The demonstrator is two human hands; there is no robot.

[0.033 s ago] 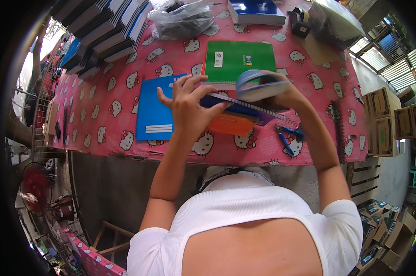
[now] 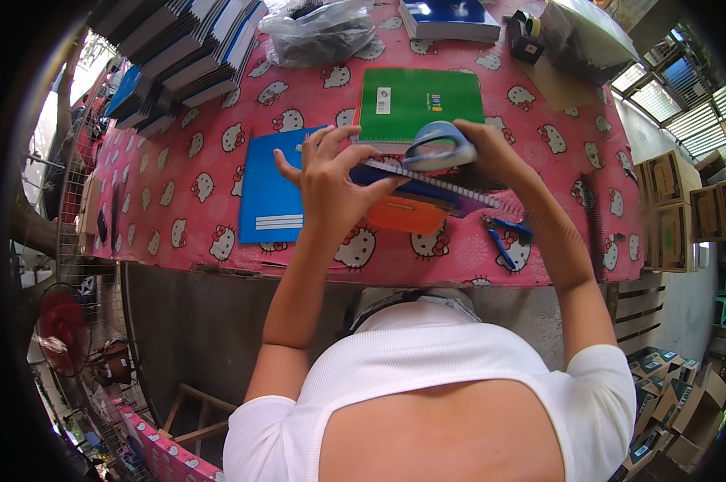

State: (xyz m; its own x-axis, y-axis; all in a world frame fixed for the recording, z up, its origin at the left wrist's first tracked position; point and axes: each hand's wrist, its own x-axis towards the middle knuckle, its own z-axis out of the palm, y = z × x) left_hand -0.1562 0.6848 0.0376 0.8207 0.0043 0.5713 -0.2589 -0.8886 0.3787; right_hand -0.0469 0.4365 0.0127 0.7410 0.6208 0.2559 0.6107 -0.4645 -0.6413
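My left hand (image 2: 331,170) pinches a dark blue spiral-bound notebook (image 2: 427,186) at its left end, thumb below and fingers above; its coiled edge slants down to the right. My right hand (image 2: 491,157) is closed on a light-blue and white loop-shaped tool (image 2: 439,149), whose exact kind I cannot make out, over the notebook's coiled edge. A thin coil (image 2: 552,229) trails from the notebook across my right forearm. Under the notebook shows an orange cover (image 2: 407,215). Blue-handled pliers (image 2: 503,241) lie at right. A blue notebook (image 2: 270,189) lies left; a green notebook (image 2: 419,104) lies beyond.
Stacked notebooks (image 2: 194,56) fill the far left of the pink patterned table (image 2: 202,221). A plastic bag (image 2: 319,36), a blue-covered stack (image 2: 451,20) and a black tape dispenser (image 2: 525,38) stand at the back. Black coils (image 2: 592,221) lie at the right edge. Cardboard boxes (image 2: 668,189) stand beyond.
The blue-white tool in my right hand has shifted slightly and shows more sharply, with its loop opening now plain. My left hand keeps its hold on the notebook.
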